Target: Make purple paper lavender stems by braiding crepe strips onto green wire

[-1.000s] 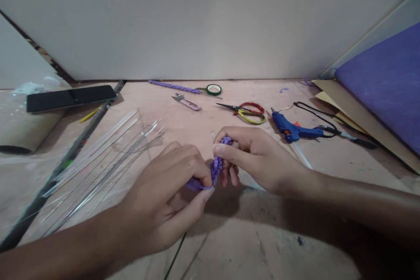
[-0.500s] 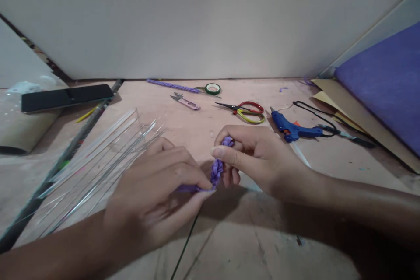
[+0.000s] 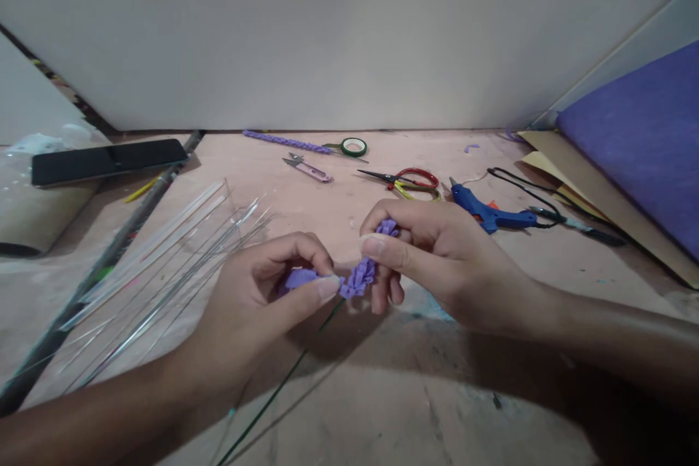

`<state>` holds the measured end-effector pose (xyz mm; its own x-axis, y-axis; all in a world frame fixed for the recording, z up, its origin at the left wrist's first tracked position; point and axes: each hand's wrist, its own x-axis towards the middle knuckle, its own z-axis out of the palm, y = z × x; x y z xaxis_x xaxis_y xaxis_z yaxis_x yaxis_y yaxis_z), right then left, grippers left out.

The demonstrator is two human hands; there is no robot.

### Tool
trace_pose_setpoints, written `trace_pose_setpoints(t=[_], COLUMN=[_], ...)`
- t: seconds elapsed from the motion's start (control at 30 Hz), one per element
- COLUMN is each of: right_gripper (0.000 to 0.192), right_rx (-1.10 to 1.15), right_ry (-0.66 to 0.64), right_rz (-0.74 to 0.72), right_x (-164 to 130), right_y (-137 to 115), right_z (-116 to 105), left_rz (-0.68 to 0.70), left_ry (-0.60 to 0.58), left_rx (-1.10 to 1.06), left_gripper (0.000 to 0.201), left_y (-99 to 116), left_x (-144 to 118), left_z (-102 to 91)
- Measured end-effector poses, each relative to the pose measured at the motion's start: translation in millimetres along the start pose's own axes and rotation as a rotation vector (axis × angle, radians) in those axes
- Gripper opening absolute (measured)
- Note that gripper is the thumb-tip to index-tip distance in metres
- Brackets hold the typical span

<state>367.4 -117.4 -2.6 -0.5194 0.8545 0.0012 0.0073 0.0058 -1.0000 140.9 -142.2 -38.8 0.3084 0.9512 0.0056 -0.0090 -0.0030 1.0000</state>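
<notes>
Between my hands is a ruffled strip of purple crepe paper [image 3: 359,279], gathered into small folds. My left hand [image 3: 273,298] pinches the flatter end of the strip between thumb and forefinger. With thumb and fingers closed, my right hand [image 3: 437,255] grips the bunched, upper part, some of which sticks out above the thumb. A thin green stem [image 3: 284,382] runs from the gathered paper down toward the front edge of the view. Where stem and paper meet is partly covered by my fingers.
Behind my hands lie a finished-looking purple stem [image 3: 287,142], green tape [image 3: 354,147], thread snips [image 3: 309,168], scissors [image 3: 404,180] and a blue glue gun [image 3: 486,210]. Thin wires and clear sticks [image 3: 180,269] spread at left, near a phone [image 3: 109,162] and cardboard tube [image 3: 49,222]. Purple paper [image 3: 638,131] stands right.
My left hand has rolled so its thumb faces up, and the paper between my hands now runs more sideways. The green stem has swung to the left. My right hand has barely shifted.
</notes>
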Motion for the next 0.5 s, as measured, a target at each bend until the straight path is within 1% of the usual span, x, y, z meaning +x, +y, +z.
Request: trace_pose_setpoints(t=[0.17,0.27,0.37,0.43,0.5], right_gripper=[0.025,0.024,0.024,0.024,0.023], right_rx=[0.079,0.137,0.166,0.179,0.193], right_ry=[-0.017,-0.031,-0.032,-0.035,-0.036], right_rz=[0.025,0.036,0.025,0.011,0.005], right_x=[-2.1,-3.2,-3.6,-3.6,-3.7], right_y=[-2.0,-3.0,-1.7,-0.2,0.8], right_z=[2.3,4.1,5.4,6.0,6.5], left_rz=[-0.041,-0.022,0.01,0.03,0.082], left_ry=[-0.121,-0.204,-0.255,-0.252,-0.184], left_rx=[-0.145,-0.204,-0.217,-0.211,-0.166], left_gripper=[0.02,0.017,0.013,0.01,0.012], left_y=[-2.1,0.0,1.0,0.2,-0.3], left_x=[1.0,0.8,-0.9,-2.7,-4.3], left_z=[2.1,3.0,5.0,6.0,5.7])
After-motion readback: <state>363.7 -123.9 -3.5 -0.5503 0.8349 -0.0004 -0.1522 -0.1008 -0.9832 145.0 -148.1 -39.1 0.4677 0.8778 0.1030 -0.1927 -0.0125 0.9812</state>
